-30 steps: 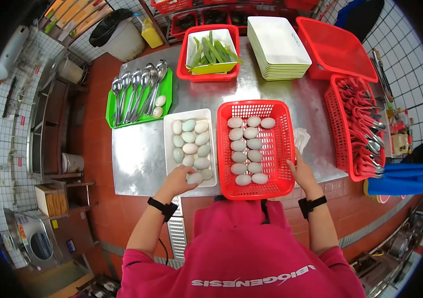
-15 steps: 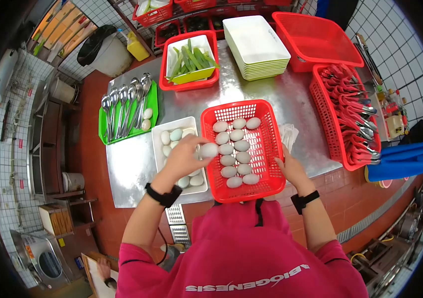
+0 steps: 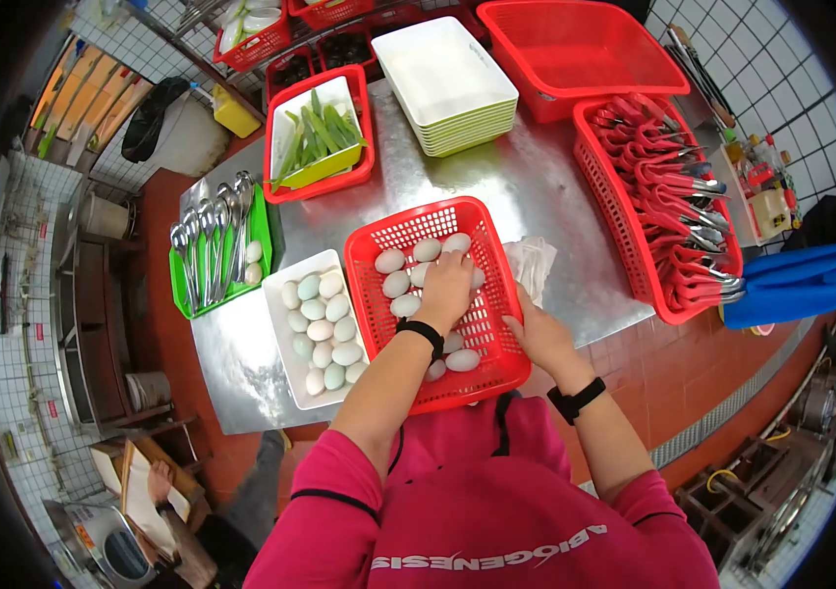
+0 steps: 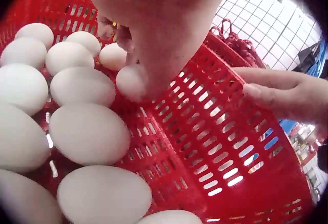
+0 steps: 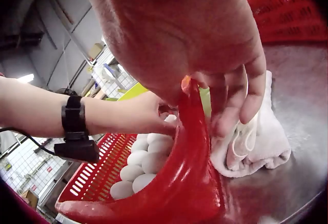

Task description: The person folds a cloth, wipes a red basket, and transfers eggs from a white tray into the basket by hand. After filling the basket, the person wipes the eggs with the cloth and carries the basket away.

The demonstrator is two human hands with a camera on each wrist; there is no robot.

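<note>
- Shiny metal counter (image 3: 547, 196) carries the red basket (image 3: 472, 391), with the white tray (image 3: 323, 401) at its 9 o'clock.
- Eggs (image 3: 396, 284) lie in both; I judge them light, hard but brittle, smooth enough to roll.
- My left grip (image 3: 447, 287) bends its fingers round one egg (image 4: 129, 83) inside the red basket; I'd take each lightly at its widest girth.
- My right grip (image 3: 540, 339) holds the red basket's rim near 3 o'clock, likely stiff enough there.
</note>
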